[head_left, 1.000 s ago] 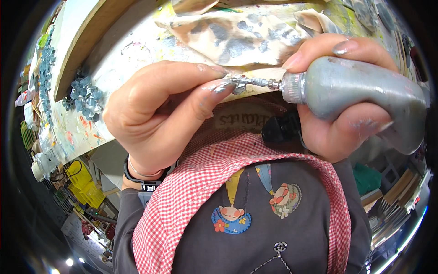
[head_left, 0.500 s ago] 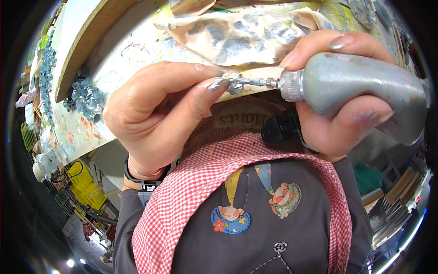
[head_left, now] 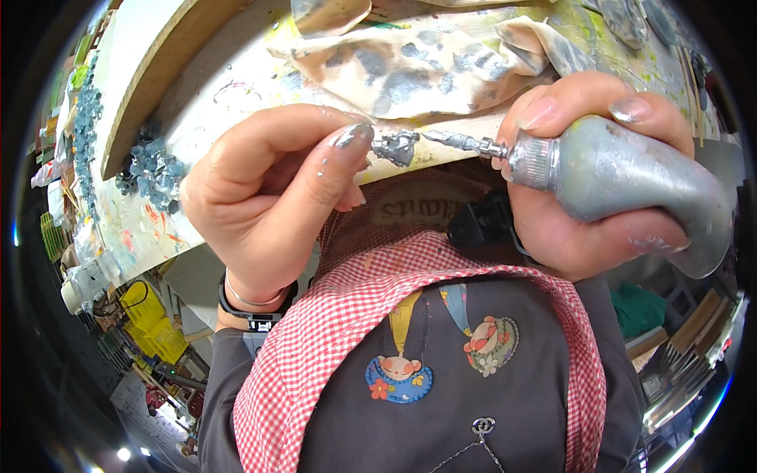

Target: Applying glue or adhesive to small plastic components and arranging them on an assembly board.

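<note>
My left hand (head_left: 272, 201) pinches a small silvery-grey piece (head_left: 397, 147) between thumb and fingertips, close under my chin. My right hand (head_left: 568, 189) grips a grey, paint-smeared rotary hand tool (head_left: 631, 177) whose thin twisted bit (head_left: 457, 142) points left and meets the small piece. Both hands hover just in front of the edge of a paint-stained worktable (head_left: 236, 87). My fingertips carry silver smears.
A stained, crumpled cloth (head_left: 418, 59) lies on the table behind the hands. Clusters of blue-grey small pieces (head_left: 154, 169) sit at the table's left, beside a wooden board (head_left: 158, 87). Yellow crates (head_left: 154, 323) stand on the floor at the left. A red checked apron (head_left: 410, 292) covers my chest.
The tool's bit and the small piece stay together between the hands; both hands have shifted only slightly, with the left thumb pressing nearer the piece.
</note>
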A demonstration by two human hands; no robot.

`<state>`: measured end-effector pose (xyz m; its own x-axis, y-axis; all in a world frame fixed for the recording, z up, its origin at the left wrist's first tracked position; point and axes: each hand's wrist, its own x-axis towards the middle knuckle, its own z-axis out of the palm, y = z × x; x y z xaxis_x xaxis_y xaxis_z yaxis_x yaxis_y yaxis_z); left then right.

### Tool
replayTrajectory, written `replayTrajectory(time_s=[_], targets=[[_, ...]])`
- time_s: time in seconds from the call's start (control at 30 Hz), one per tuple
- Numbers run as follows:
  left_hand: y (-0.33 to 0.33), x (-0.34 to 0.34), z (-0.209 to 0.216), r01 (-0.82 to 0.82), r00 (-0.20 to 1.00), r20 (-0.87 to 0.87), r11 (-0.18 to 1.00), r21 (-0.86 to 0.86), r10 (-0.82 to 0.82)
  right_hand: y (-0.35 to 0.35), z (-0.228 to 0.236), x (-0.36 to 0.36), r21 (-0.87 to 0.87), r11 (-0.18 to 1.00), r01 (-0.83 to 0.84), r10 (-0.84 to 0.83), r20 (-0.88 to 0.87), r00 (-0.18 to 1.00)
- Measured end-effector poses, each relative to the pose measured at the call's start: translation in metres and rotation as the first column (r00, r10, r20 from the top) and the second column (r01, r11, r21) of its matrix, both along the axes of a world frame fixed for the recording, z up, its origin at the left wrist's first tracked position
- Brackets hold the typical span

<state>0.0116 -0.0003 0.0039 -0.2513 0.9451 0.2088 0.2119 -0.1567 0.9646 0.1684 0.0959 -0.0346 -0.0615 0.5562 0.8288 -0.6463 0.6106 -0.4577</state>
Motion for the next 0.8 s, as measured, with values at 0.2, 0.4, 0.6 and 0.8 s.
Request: replayTrajectory(time_s=[0.2, 0.4, 0.6, 0.8], targets=[[0.000, 0.000, 0.000, -0.003, 1.000, -0.010, 1.000, -0.009, 0.003, 0.010, -0.003, -0.003, 0.160, 0.984, 0.083, -0.087, 0.016, 0.996], [0.000, -0.002, -0.001, 0.000, 1.000, -0.005, 1.000, 0.004, 0.000, 0.006, -0.001, 0.001, 0.154, 0.983, 0.102, -0.115, 0.079, 0.990], [-0.001, -0.006, -0.010, 0.027, 1.000, 0.010, 0.996, 0.087, -0.028, -0.007, 0.007, 0.000, -0.118, 0.993, 0.012, -0.020, -0.064, 0.998], [0.004, -0.015, -0.013, 0.153, 0.985, -0.109, 0.969, 0.195, -0.134, -0.009, 0.011, -0.002, -0.162, 0.984, -0.071, 0.069, -0.014, 0.997]])
